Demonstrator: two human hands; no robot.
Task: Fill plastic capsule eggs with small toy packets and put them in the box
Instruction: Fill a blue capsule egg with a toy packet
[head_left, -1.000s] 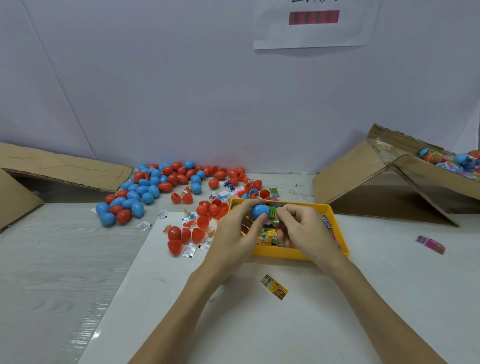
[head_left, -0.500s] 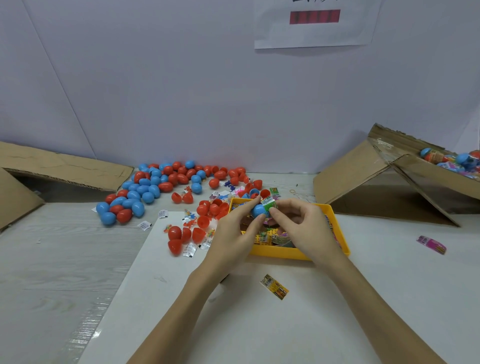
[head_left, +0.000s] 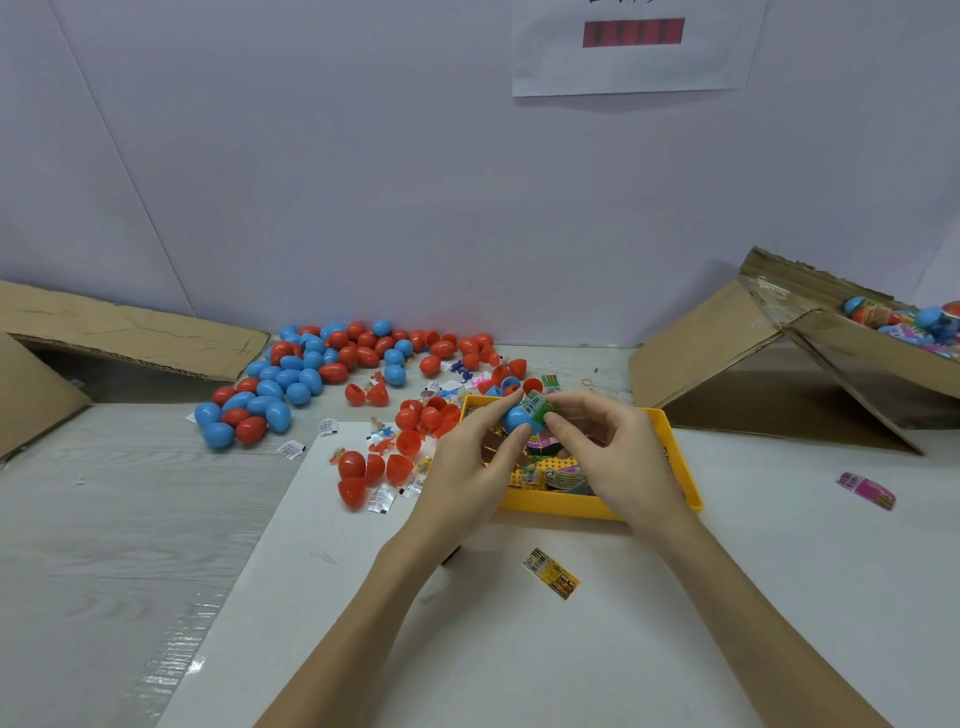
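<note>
Clearly the filling step is in hand: the left hand (head_left: 470, 462) pinches a blue egg half (head_left: 517, 418) between thumb and fingers, while the right hand (head_left: 615, 457) pinches a green toy packet (head_left: 537, 406) at its mouth, both held above the yellow tray (head_left: 680, 467) on the desk. Next, the packet probably needs pressing fully inside, then a matching half. The box (head_left: 831, 353) with filled eggs sits at far right.
</note>
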